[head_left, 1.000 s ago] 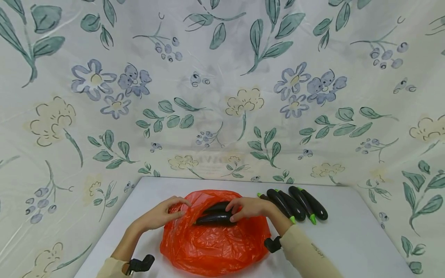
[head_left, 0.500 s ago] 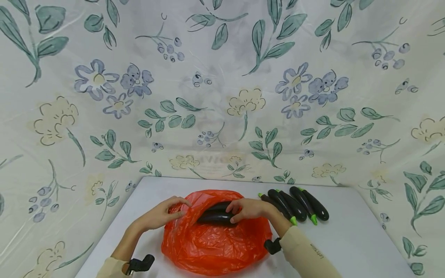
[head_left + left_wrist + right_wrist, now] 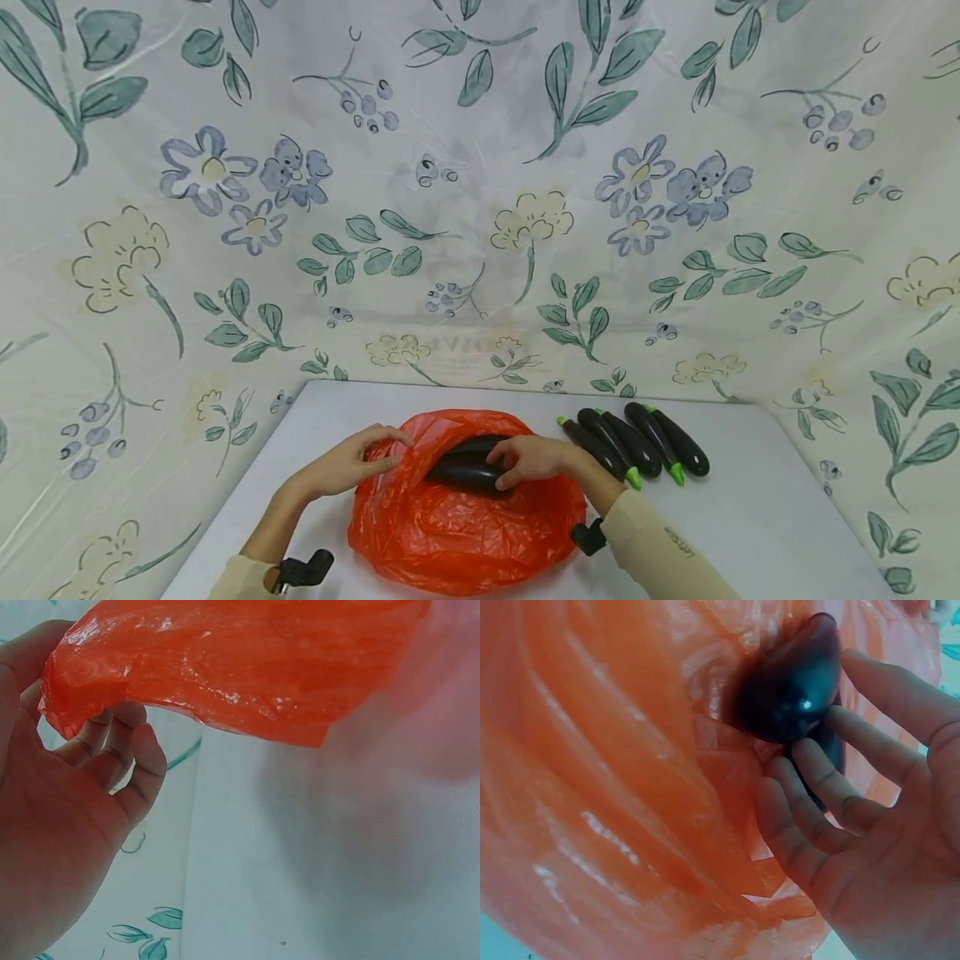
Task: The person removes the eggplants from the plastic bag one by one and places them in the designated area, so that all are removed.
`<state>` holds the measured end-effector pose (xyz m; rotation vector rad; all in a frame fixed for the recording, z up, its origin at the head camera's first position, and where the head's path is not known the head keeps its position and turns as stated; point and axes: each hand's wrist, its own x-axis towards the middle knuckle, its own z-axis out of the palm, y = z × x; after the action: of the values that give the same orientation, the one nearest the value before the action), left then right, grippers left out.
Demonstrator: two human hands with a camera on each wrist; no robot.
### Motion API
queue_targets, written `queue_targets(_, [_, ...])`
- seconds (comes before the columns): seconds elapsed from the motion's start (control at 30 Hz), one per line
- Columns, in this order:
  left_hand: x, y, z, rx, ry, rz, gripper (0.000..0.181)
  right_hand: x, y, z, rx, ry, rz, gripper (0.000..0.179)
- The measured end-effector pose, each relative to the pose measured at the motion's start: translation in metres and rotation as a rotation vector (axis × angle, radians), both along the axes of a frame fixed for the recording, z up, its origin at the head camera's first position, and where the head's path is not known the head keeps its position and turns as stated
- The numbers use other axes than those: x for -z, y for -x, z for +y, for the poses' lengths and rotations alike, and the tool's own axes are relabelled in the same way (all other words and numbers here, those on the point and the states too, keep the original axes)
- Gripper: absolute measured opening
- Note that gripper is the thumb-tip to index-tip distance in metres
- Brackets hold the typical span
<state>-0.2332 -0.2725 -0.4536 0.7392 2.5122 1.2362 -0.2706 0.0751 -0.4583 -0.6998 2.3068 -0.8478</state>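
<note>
A red plastic bag (image 3: 465, 542) lies on the table with its mouth open. My left hand (image 3: 352, 461) pinches the bag's rim at the upper left; in the left wrist view the bag's edge (image 3: 225, 675) runs from between thumb and fingers. Two dark eggplants lie in the mouth, a nearer eggplant (image 3: 465, 473) and a farther eggplant (image 3: 487, 443). My right hand (image 3: 538, 458) is at their right ends. In the right wrist view its fingers are loosely extended, with tips at the rounded end of an eggplant (image 3: 795, 690). The eggplants' left ends are hidden by the bag.
Several more eggplants (image 3: 637, 442) lie side by side on the white table (image 3: 750, 500), right of the bag. A flower-patterned sheet (image 3: 480, 250) rises behind the table. A dark wrist camera (image 3: 303, 571) sits on the left wrist.
The nearer eggplant's right end has shifted slightly toward me, and the bag rim covers its left tip more. The right hand has moved slightly; the left hand stays on the rim.
</note>
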Motion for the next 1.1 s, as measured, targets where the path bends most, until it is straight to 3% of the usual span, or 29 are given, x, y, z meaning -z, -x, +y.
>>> queue_targets(0.57, [-0.002,0.0,0.001,0.003,0.021,0.014,0.028,0.012,-0.003,-0.008,0.035,-0.001,0.084,0.032])
queue_targets(1.1, [-0.004,0.002,0.003,0.01,0.012,0.001,0.029,0.012,-0.002,-0.007,0.052,0.0,0.074,0.032])
